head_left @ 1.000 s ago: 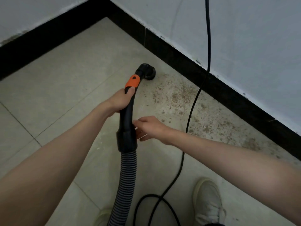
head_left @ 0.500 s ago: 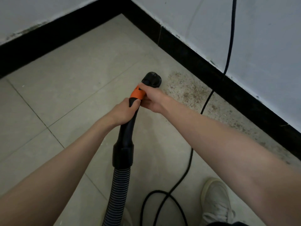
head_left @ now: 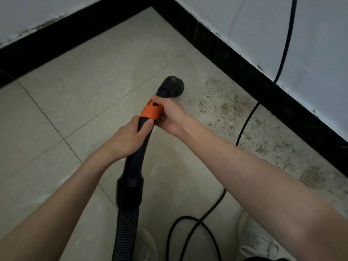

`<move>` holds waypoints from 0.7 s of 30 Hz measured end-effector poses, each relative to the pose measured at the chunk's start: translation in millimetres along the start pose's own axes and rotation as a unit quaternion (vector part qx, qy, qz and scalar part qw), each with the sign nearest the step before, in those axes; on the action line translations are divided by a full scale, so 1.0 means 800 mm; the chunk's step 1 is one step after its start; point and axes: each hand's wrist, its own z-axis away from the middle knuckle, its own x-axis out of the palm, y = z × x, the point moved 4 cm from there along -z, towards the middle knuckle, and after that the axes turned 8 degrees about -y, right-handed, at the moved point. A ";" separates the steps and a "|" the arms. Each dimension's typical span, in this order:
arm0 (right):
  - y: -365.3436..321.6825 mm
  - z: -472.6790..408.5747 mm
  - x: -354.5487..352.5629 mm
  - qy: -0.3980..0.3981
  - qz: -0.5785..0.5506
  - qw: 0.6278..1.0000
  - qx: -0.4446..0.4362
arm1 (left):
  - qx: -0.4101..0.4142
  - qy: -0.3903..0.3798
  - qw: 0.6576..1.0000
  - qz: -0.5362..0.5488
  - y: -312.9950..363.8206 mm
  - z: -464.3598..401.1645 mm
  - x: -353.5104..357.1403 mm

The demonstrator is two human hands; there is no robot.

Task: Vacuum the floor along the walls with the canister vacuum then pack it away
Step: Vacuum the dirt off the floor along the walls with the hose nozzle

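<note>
Both hands [head_left: 130, 140] round vac handle [head_left: 139, 147]

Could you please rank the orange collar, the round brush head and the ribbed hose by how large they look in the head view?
1. Ribbed hose, largest, though it lies nearest the camera and runs out of frame.
2. and 3. Round brush head and orange collar look about alike; a hand partly covers the collar, so I cannot rank them.

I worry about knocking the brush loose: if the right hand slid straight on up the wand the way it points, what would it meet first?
Probably the round brush head. The right hand grips the orange collar, and only a short black neck lies between them; depth is hard to judge.
</note>
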 end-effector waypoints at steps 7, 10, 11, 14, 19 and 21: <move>0.034 0.007 -0.004 -0.002 -0.004 0.998 0.065 | -0.041 -0.037 0.998 -0.006 -0.022 0.018 0.022; 0.027 0.004 -0.011 -0.005 -0.003 0.997 0.071 | -0.049 -0.021 0.999 -0.003 -0.020 0.007 0.028; 0.021 0.001 -0.012 -0.007 -0.003 0.998 0.069 | -0.049 -0.015 0.999 -0.002 -0.016 0.001 0.028; 0.000 -0.008 -0.017 -0.006 -0.007 0.998 0.059 | -0.043 -0.002 0.999 0.001 -0.004 -0.021 0.026; -0.026 -0.028 -0.024 0.017 -0.020 0.999 0.028 | -0.040 0.016 0.999 -0.009 0.011 -0.057 0.022; -0.037 -0.039 -0.028 0.017 -0.025 0.999 0.020 | -0.035 0.019 0.999 -0.015 0.016 -0.072 0.021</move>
